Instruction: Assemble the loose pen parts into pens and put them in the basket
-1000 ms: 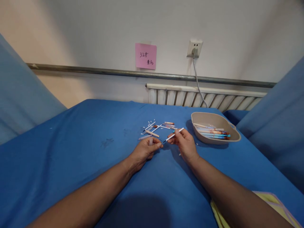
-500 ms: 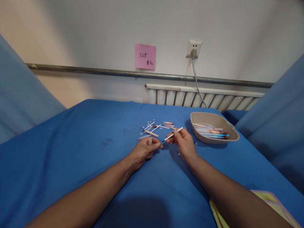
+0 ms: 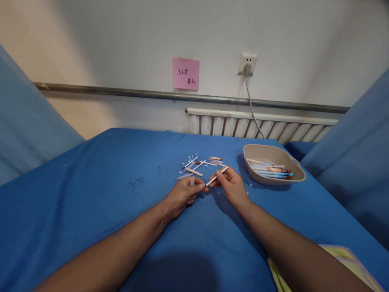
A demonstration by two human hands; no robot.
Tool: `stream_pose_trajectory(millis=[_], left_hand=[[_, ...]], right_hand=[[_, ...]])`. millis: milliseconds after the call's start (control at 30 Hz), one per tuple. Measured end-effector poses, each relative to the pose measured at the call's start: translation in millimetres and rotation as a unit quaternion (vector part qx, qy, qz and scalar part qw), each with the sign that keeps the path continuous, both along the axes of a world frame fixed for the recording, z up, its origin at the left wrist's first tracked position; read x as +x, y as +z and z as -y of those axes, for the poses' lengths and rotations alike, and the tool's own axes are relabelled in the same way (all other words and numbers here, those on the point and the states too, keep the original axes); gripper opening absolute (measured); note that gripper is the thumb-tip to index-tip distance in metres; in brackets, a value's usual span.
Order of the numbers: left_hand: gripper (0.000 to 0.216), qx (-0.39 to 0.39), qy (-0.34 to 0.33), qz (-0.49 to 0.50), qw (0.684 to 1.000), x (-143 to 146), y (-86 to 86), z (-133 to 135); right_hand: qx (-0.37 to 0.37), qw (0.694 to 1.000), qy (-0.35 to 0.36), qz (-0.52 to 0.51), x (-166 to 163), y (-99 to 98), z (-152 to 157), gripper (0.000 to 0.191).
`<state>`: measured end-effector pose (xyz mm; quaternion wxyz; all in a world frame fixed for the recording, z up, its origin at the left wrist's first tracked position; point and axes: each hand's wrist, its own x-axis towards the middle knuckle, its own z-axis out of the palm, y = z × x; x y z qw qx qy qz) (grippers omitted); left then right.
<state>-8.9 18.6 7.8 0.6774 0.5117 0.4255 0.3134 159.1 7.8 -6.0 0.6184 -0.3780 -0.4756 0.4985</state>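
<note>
My right hand (image 3: pixel 230 185) pinches a thin white pen refill (image 3: pixel 219 174) that slants up to the right. Its lower tip meets the fingertips of my left hand (image 3: pixel 184 194), which is closed on a small translucent tube (image 3: pixel 192 181) standing up between thumb and fingers. Both hands rest on the blue cloth (image 3: pixel 121 194). Just beyond them lies a loose pile of pen parts (image 3: pixel 200 163): white refills, an orange-tipped barrel and small white bits.
A beige oval tray (image 3: pixel 299 174) with several assembled pens stands to the right. A radiator (image 3: pixel 261 125), a wall socket with a grey cable (image 3: pixel 247 65) and a pink note (image 3: pixel 185 73) are on the wall behind. A yellow cloth (image 3: pixel 343 259) shows at lower right.
My right hand has slid the white refill left and down, so its tip now reaches my left fingertips. The left hand has hardly moved.
</note>
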Motion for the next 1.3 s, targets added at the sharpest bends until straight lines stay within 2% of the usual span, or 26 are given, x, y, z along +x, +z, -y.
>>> stream_pose_trajectory(millis=[333,533,700,800,900,1300], left_hand=[[0.038,-0.017,0.005,0.006,1.000,1,3.2,1],[0.037,-0.030,-0.009,0.027,0.999,1,2.3,1],[0.043,-0.064,-0.019,0.079,0.995,-1,1.0,-2],[0.032,-0.082,-0.037,0.087,0.992,0,1.5,-2],[0.023,-0.059,-0.046,0.072,0.995,2,2.0,1],[0.024,-0.032,-0.060,0.061,0.996,1,-2.0,4]], right_hand=[[-0.022,0.996,0.047,0.066,-3,-14.4,-2,0.035],[-0.043,0.998,0.053,-0.005,-4,-11.7,-1,0.033],[-0.060,0.996,0.024,-0.057,1,-5.2,-3,0.034],[-0.053,0.997,0.001,-0.058,4,-3.6,-5,0.033],[-0.040,0.998,-0.007,-0.045,5,-1.7,-4,0.032],[-0.024,1.000,-0.014,0.014,4,-1.6,-3,0.035]])
